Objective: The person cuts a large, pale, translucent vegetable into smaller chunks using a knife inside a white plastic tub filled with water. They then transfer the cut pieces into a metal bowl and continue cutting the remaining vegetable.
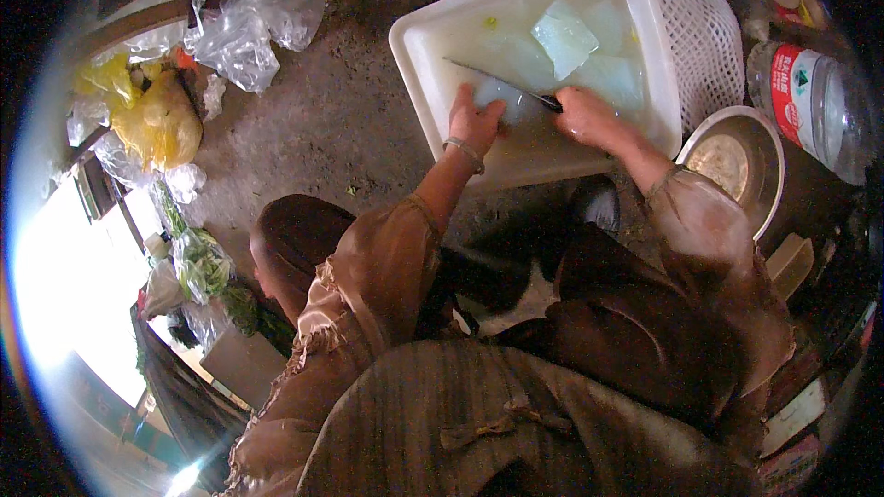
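A white rectangular plastic tub [656, 62] on the floor holds cloudy liquid and pale, translucent jelly-like slabs [564, 39]. My right hand [585, 117] is closed on the black handle of a knife [507, 83], whose long blade points left across the tub. Just below the blade, my left hand [476, 123] reaches into the tub with thumb and fingers apart, at a pale piece partly under the liquid. Whether its fingers grip that piece is not clear. A bangle circles the left wrist, and brown sleeve covers are on both forearms.
A metal basin [773, 145] stands right of the tub, near a large clear plastic bottle [804, 100] and a white mesh basket [701, 41]. Clear plastic bags [259, 21], a yellow bag [162, 121] and bagged greens [202, 262] lie on the left. My knees are below the tub.
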`<action>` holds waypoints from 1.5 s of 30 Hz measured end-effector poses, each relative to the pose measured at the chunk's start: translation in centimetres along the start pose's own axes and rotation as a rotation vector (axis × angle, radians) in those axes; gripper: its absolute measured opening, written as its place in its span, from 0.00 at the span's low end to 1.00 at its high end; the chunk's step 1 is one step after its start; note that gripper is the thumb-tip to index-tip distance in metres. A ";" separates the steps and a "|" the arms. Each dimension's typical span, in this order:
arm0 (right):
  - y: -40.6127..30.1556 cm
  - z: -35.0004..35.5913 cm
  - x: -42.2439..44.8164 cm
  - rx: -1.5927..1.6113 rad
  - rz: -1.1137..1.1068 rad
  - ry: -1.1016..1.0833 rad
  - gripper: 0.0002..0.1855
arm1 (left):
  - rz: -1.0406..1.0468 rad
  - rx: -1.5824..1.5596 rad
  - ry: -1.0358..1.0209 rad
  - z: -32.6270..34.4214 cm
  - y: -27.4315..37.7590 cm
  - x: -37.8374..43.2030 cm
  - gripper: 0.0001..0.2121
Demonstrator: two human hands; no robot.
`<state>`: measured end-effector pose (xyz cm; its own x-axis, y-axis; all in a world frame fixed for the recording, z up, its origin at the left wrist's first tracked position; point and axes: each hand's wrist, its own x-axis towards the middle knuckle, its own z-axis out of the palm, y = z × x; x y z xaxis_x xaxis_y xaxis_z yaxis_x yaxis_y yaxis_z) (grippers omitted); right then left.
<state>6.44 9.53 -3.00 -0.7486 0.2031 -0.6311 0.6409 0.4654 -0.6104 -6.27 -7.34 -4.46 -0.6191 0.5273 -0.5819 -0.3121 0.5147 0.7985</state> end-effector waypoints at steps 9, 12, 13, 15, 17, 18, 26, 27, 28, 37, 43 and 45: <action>-0.8 0.4 -0.1 -0.098 0.021 0.050 0.12 | 0.054 0.159 0.024 0.4 1.0 -1.7 0.21; -0.9 0.3 -0.3 -0.108 0.040 0.072 0.13 | 0.222 0.384 0.028 0.0 0.1 -1.7 0.22; -0.9 0.4 -0.2 -0.109 0.045 0.080 0.13 | 0.208 0.375 -0.002 -0.2 -0.1 -1.6 0.22; -0.8 -0.1 -0.7 -0.019 0.042 0.095 0.13 | 0.084 0.164 -0.094 -0.3 0.4 -1.7 0.23; -0.8 -0.2 -1.3 0.016 0.042 0.147 0.13 | -0.140 -0.239 -0.217 -0.2 1.7 -2.4 0.23; -0.7 -0.3 -1.7 0.005 0.045 0.193 0.13 | -0.169 -0.330 -0.262 -0.1 2.2 -2.8 0.23; -0.2 -0.4 -1.4 0.119 -0.046 0.212 0.16 | -0.215 -0.447 -0.363 0.3 2.6 -3.4 0.24; -0.2 -0.7 -1.5 0.212 -0.032 0.186 0.18 | -0.047 -0.320 -0.396 0.2 2.0 -3.3 0.24; -0.2 -1.0 -1.6 0.305 -0.019 0.160 0.19 | 0.120 -0.192 -0.425 0.1 1.4 -3.2 0.25; 0.8 -1.3 -1.2 0.568 -0.018 -0.041 0.25 | -0.300 -0.698 -0.554 0.7 1.3 -2.3 0.26; 0.4 -0.3 -1.7 0.338 -0.266 0.224 0.18 | 0.055 -0.230 -0.379 0.1 -0.6 -2.3 0.24; -0.4 -0.5 -2.5 0.211 -0.303 0.310 0.16 | 0.076 -0.263 -0.295 0.0 -1.5 -2.2 0.23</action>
<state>7.93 9.29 -0.93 -0.9018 0.3472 -0.2573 0.3828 0.3652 -0.8486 -4.46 -9.30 -4.30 -0.4262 0.7482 -0.5084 -0.4710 0.2963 0.8309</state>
